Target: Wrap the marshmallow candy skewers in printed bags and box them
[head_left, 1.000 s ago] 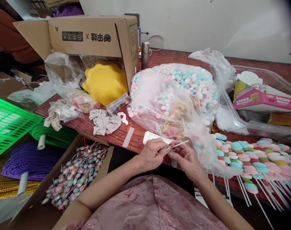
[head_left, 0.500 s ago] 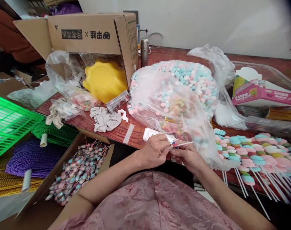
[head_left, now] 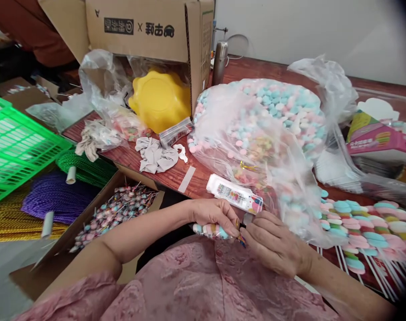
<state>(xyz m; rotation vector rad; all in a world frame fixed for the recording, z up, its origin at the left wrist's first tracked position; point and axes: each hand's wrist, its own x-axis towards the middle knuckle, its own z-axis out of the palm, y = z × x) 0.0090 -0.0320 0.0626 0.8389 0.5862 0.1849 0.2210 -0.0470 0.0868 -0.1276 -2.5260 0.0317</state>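
My left hand (head_left: 219,216) is closed around a marshmallow skewer (head_left: 208,230) in a clear wrapper, its pink, blue and tan pieces showing below the fingers. At the wrapper's gathered, colourful end (head_left: 241,241), my right hand (head_left: 273,240) pinches with bent fingers. A small dark bit and a gold bit show between the fingertips, too small to name; the skewer's stick is hidden. Just beyond both hands lies a stack of printed wrappers (head_left: 234,194) on the table. To the right are several unwrapped marshmallow skewers (head_left: 363,227) on white sticks.
A large clear bag of marshmallows (head_left: 273,107) lies mid-table. Behind it stand a cardboard box (head_left: 146,31), a yellow scalloped container (head_left: 161,100) and a steel flask (head_left: 219,62). At left are a box of wrapped candy sticks (head_left: 116,214), a green basket (head_left: 22,147) and twisted cords (head_left: 59,196).
Both hands have moved down towards my body, uncovering the wrapper stack. The wrapped marshmallow pieces now show under my left hand. My right hand has turned knuckles up; the white stick is out of sight.
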